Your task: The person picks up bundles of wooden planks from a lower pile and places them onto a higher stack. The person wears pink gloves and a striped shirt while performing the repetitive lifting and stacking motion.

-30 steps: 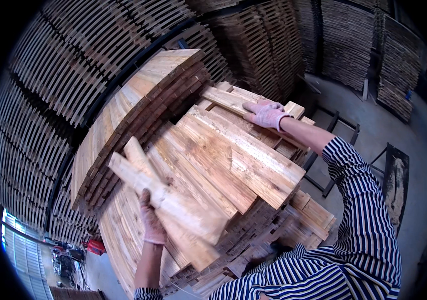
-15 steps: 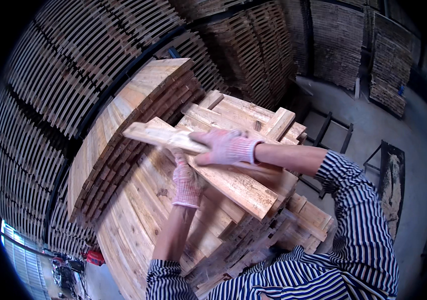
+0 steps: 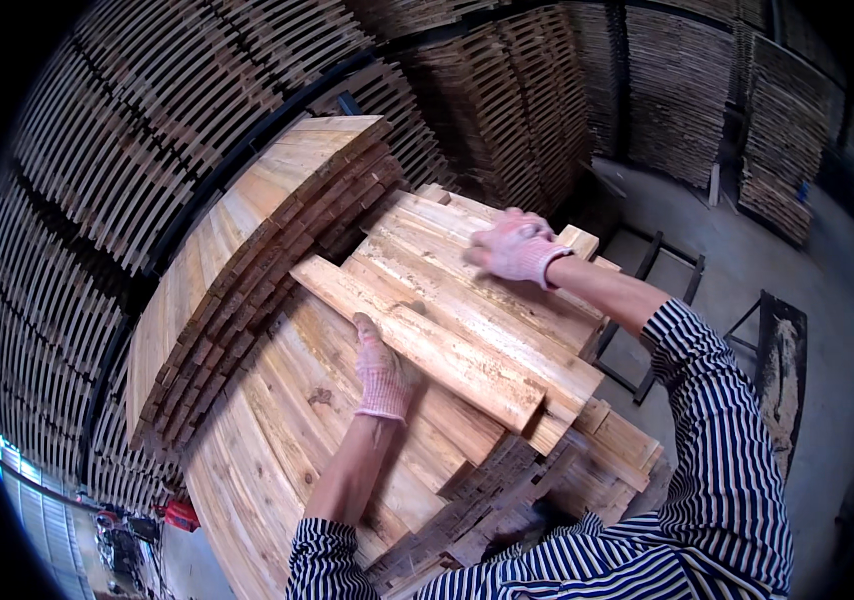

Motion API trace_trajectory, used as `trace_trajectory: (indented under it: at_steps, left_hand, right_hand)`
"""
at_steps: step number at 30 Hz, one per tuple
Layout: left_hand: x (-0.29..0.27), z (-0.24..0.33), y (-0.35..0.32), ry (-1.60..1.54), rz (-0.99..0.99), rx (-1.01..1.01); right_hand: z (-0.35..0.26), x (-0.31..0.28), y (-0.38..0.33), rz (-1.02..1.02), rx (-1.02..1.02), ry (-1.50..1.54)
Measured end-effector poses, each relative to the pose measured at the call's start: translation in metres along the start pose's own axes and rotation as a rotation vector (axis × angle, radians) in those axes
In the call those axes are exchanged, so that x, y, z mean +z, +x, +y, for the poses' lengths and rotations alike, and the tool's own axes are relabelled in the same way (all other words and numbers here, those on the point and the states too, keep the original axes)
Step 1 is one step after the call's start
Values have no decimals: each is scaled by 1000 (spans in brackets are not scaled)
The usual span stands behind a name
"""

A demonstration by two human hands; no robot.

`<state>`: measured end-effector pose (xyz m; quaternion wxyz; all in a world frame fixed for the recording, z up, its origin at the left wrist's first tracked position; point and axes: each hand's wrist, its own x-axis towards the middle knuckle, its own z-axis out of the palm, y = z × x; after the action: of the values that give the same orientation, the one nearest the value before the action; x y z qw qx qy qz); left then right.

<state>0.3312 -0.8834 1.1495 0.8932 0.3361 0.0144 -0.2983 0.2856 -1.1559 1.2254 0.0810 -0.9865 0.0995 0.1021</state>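
My left hand (image 3: 383,375), in a pinkish knitted glove, is against the near long edge of a pale wooden plank (image 3: 437,350). It grips that edge, with part of the fingers hidden by the wood. The plank lies aslant on top of a large stack of planks (image 3: 267,430), slightly raised above those beside it. My right hand (image 3: 519,247), gloved likewise and somewhat blurred, hovers over the far right part of the stack. Its fingers are loosely bent and apart, holding nothing. Just beyond it is the end of a short wooden block (image 3: 578,241).
A higher pile of layered planks (image 3: 247,220) rises along the stack's left side. Tall racks of spaced slats (image 3: 147,110) stand behind. At right, a black metal frame (image 3: 652,290) and a dark board with sawdust (image 3: 782,370) are on the grey floor (image 3: 727,270).
The right hand has let go of a pale board and moved away, up and to the right. The left hand stays at the plank's edge, shifted slightly to the right.
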Motion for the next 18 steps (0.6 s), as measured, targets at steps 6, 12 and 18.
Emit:
trace_trajectory:
  at_steps: [6, 12, 18]
  left_hand:
    - [70, 4, 1, 411, -249, 41]
    - [85, -46, -90, 2309, -685, 142]
    - [91, -82, -119, 2256, -879, 449]
  right_hand:
    - [-57, -16, -51, 120, -335, 461]
    - [34, -33, -20, 168, 34, 366]
    - [59, 10, 44, 220, 42, 212]
